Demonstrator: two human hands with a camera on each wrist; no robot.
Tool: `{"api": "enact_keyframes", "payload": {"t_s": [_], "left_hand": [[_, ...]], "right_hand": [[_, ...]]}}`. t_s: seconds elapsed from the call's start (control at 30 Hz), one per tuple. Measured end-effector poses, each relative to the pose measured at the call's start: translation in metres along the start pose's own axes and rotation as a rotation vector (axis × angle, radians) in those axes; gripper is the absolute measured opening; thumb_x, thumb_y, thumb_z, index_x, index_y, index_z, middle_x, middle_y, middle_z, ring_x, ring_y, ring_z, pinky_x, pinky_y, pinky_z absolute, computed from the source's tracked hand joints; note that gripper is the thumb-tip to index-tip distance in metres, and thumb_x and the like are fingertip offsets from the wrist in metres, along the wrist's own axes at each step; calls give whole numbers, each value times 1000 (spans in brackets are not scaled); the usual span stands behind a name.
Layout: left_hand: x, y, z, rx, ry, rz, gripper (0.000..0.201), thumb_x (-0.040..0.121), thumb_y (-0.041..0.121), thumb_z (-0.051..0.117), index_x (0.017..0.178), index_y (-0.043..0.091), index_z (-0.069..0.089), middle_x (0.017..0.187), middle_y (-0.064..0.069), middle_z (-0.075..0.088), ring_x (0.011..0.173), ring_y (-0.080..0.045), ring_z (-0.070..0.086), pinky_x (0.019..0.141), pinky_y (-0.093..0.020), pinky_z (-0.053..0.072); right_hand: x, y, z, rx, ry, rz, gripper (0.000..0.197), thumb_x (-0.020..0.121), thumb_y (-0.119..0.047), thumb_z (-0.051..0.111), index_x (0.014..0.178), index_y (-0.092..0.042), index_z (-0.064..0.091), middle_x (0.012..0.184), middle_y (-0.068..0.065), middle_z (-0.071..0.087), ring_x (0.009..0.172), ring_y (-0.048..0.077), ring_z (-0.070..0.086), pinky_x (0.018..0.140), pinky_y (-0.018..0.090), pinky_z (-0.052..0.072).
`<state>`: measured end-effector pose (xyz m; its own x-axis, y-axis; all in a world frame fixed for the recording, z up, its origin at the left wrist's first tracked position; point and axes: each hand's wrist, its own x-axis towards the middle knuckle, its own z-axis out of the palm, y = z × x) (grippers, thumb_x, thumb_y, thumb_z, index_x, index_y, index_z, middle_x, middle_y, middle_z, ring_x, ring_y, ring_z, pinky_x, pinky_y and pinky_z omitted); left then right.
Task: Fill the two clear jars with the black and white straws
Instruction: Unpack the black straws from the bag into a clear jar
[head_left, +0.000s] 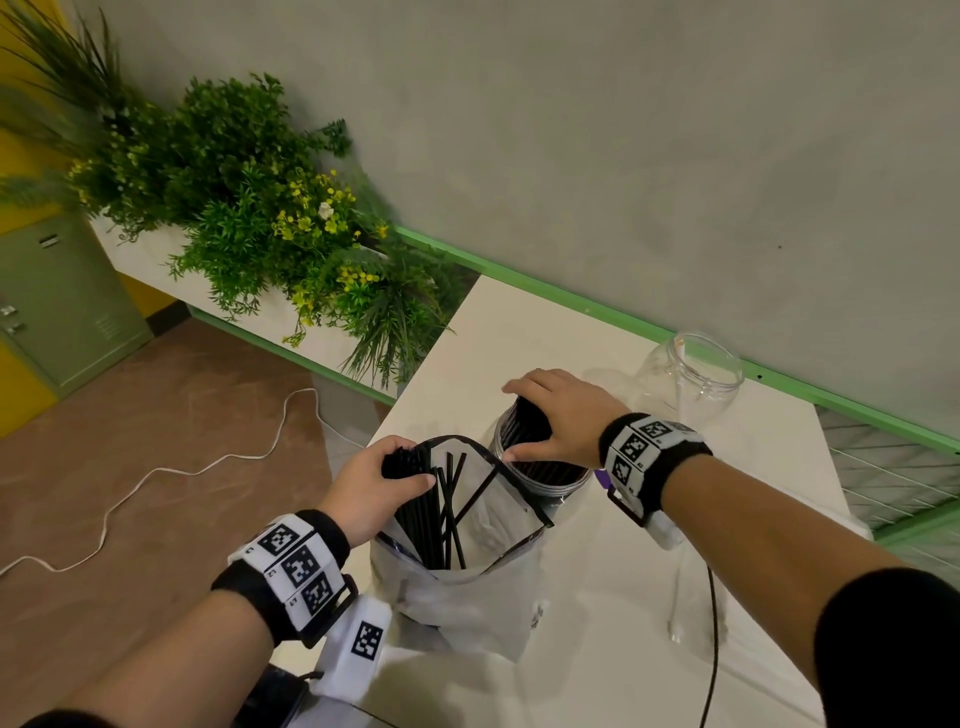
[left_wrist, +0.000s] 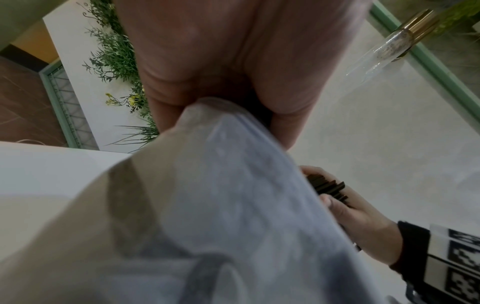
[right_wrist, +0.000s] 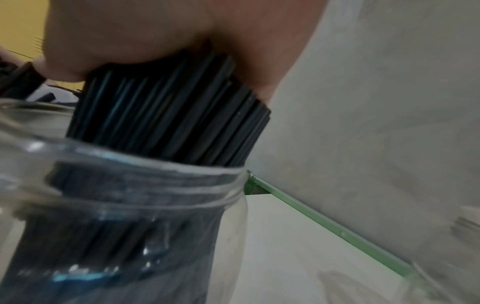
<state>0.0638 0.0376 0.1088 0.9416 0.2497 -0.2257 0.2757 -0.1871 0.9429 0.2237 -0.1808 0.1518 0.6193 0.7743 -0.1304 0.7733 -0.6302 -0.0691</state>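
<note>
White tabletop (head_left: 613, 597) is carrying everything: the left hand (head_left: 371, 491) is gripping black straws (head_left: 410, 462) inside the plastic bag (head_left: 467, 597), while the right hand (head_left: 563, 415) is curling over a bundle (right_wrist: 168, 107) standing in the near jar (right_wrist: 145, 205) (second jar (head_left: 693, 379) behind).

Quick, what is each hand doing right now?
Left hand: grips a bunch of black straws at the mouth of the plastic bag.
Right hand: rests over the black straws standing in the jar, fingers curled round them.
</note>
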Motion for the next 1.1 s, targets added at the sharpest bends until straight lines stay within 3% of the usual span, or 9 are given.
{"api": "enact_keyframes", "payload": {"t_s": [0.1,0.23,0.37,0.47,0.6,0.77,0.97,1.03,1.1], "left_hand": [[1,-1,-1,-7,1,-2,20,80,10,73,88,24,61,88,1,66,82,-15,64,77,-27,52],[4,-4,-1,-5,-8,-2,20,79,11,74,93,20,63,92,-4,68,88,-22,65,84,-36,52],[6,-6,0,-4,-11,-9,20,79,12,74,93,20,63,91,-3,67,90,-24,65,86,-40,52],[7,-6,1,-6,-16,-5,19,79,12,74,93,19,63,92,-6,68,90,-25,65,87,-42,53],[8,-7,2,-19,-28,-6,18,80,12,74,94,18,64,93,-9,69,89,-25,66,86,-41,53],[8,-7,4,-12,-13,19,19,81,10,72,90,22,61,87,1,65,81,-14,62,71,-20,48],[9,-6,6,-15,-27,23,18,80,11,73,91,20,62,87,-1,66,82,-16,63,70,-21,49],[9,-5,7,-19,-28,28,18,80,10,73,89,21,62,86,0,66,81,-16,63,69,-20,48],[9,-5,7,-25,-30,29,19,80,10,73,88,22,61,85,1,65,80,-16,63,69,-20,48]], "right_hand": [[1,-3,2,-3,56,8,76,74,-79,49,125,-23,45,116,-1,50,105,19,45,91,39,45],[3,-14,0,39,165,59,69,78,-75,45,114,-18,53,105,0,49,97,19,42,89,36,42],[3,-18,0,79,103,352,68,83,-75,38,119,-19,52,113,4,51,107,26,43,93,41,41],[2,-19,1,311,49,417,68,83,-73,43,129,-23,45,125,6,49,117,30,44,99,42,40],[-14,-14,-7,482,156,379,80,77,-80,40,141,-32,33,140,2,40,130,25,36,108,45,34],[-51,-13,13,392,365,176,78,81,-76,34,144,-29,32,145,-2,35,133,18,30,112,43,28],[-31,-9,17,65,187,32,90,76,-81,39,150,-34,16,158,-3,15,144,24,13,117,44,15],[-15,-12,12,76,151,33,85,80,-77,43,149,-34,20,155,-2,23,140,23,23,115,40,23],[-4,-14,9,83,140,74,72,84,-70,45,144,-31,34,141,-2,41,125,22,39,107,37,35]]}}
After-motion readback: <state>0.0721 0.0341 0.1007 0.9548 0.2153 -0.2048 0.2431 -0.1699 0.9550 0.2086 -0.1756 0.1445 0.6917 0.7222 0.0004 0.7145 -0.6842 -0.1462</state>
